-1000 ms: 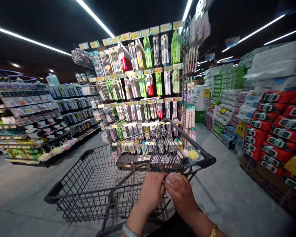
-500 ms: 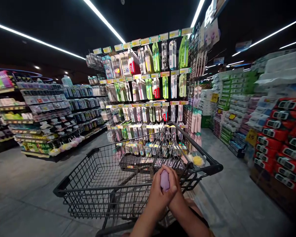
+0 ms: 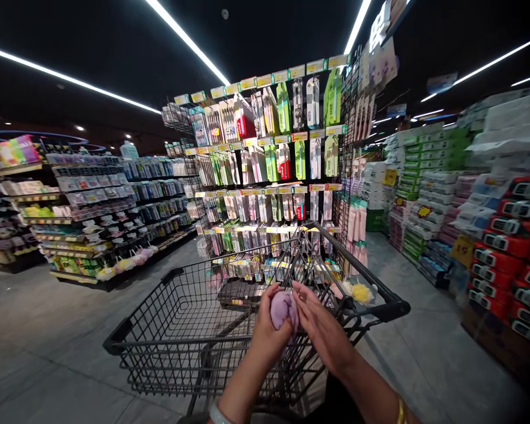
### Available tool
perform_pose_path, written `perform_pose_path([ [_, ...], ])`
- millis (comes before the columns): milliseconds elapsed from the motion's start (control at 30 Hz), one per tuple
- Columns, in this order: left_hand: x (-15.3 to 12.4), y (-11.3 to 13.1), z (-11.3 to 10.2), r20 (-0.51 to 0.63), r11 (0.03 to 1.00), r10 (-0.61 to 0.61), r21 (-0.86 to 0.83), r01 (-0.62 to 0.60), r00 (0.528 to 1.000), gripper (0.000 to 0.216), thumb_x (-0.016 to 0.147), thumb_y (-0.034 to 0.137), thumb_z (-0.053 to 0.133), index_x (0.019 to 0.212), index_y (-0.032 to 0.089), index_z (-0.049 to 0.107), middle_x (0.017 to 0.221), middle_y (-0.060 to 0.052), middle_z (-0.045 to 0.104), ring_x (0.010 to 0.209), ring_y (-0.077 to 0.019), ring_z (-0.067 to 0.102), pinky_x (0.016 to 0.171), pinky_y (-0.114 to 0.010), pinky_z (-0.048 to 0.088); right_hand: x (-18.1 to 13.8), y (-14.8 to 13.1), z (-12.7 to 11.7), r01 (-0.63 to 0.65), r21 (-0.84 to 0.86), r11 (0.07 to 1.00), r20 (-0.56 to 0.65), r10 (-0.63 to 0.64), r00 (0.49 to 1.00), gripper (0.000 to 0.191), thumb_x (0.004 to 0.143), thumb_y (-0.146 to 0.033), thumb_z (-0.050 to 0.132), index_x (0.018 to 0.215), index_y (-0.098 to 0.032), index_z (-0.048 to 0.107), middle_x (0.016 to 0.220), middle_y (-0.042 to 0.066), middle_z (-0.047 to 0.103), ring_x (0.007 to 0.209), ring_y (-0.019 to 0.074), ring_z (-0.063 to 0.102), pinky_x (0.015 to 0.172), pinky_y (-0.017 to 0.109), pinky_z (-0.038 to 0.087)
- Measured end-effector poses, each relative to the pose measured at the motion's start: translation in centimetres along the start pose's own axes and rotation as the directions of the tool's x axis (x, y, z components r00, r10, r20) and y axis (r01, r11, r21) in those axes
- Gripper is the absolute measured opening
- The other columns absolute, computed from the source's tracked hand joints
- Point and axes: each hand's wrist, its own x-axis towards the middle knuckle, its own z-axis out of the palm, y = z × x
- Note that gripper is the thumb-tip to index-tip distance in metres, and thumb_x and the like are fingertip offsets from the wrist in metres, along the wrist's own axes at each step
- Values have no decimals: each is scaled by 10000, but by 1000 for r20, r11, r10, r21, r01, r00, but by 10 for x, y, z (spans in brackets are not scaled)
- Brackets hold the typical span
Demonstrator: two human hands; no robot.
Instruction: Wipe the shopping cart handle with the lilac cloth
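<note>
A small soft lilac thing (image 3: 282, 308), like a pouch or sponge, sits in my left hand (image 3: 269, 335), whose fingers curl round it. My right hand (image 3: 321, 327) is beside it with fingers stretched out, its fingertips touching the lilac thing. Both hands hover over the near end of a black wire shopping cart (image 3: 168, 330), which looks bare inside. My left wrist carries a pale bangle, my right wrist a gold one.
A rack of toothbrush packs (image 3: 269, 171) stands just beyond the cart. Shelves of toiletries (image 3: 92, 212) run along the left. Stacked tissue and red packs (image 3: 503, 224) line the right. Grey floor aisles open left and right of the rack.
My hands have risen above the cart's handle and the lilac thing has come into view. The right hand has opened off it. The camera has drifted left.
</note>
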Motion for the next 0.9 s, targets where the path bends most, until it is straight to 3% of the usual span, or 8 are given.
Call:
perform_pose_path([
  [100,-7,0,-7,195,905,203,336,-260,960,713,663,95,554,1351,218,412,1359,-104,496,1293,-264,432,1123,-469,323,19,8,-11,70,-483,873,-80,-124,989,461,920,-553,404,1189,-257,632,1390,66,502,1356,218,388,1180,395,232],
  [167,-16,-1,-4,384,814,216,437,-382,898,728,648,127,587,1353,219,432,1355,-110,501,1283,-294,429,1110,-493,337,28,16,-14,104,-682,724,-36,-175,984,463,943,-517,347,1131,-236,663,1324,80,550,1286,214,460,1152,380,285],
  [233,-26,-3,3,450,745,180,519,-420,875,715,676,222,642,1361,217,441,1365,-130,490,1268,-329,430,1085,-527,354,34,23,-13,129,-798,588,35,-169,985,458,961,-456,309,1098,-221,676,1241,88,607,1206,214,525,1103,372,344],
  [333,-33,-10,13,394,665,142,641,-382,908,700,722,334,674,1376,233,444,1431,-158,424,1292,-360,404,1053,-552,373,35,30,-9,81,-893,442,59,-64,996,479,976,-400,267,1042,-206,700,1146,97,668,1118,222,586,1031,368,398],
  [400,-33,-14,17,355,625,128,696,-353,926,675,715,291,685,1354,278,470,1459,-136,398,1304,-349,400,1040,-530,390,34,30,-9,4,-918,396,23,44,999,518,986,-413,230,1071,-210,699,1130,98,689,1090,226,612,984,360,424],
  [600,-28,-20,1,302,553,23,791,-264,953,604,706,160,652,1266,348,525,1223,-53,566,1038,-263,561,859,-411,493,33,20,-10,-105,-958,266,-45,224,974,667,980,-564,153,1021,-215,720,1010,112,737,981,253,673,820,334,460],
  [800,-30,-27,-55,229,570,26,796,-203,973,476,739,299,705,1195,329,572,1185,-58,570,1027,-265,565,870,-398,464,31,19,-4,-18,-991,135,13,224,974,620,990,-536,174,971,-226,711,954,89,748,918,248,692,739,320,462],
  [900,-37,-22,-50,133,593,-10,799,-102,991,416,742,357,702,1141,294,602,1125,-73,577,987,-267,562,859,-413,455,25,24,4,111,-994,22,113,247,963,600,991,-521,199,962,-226,720,941,101,747,911,256,693,768,337,467],
])
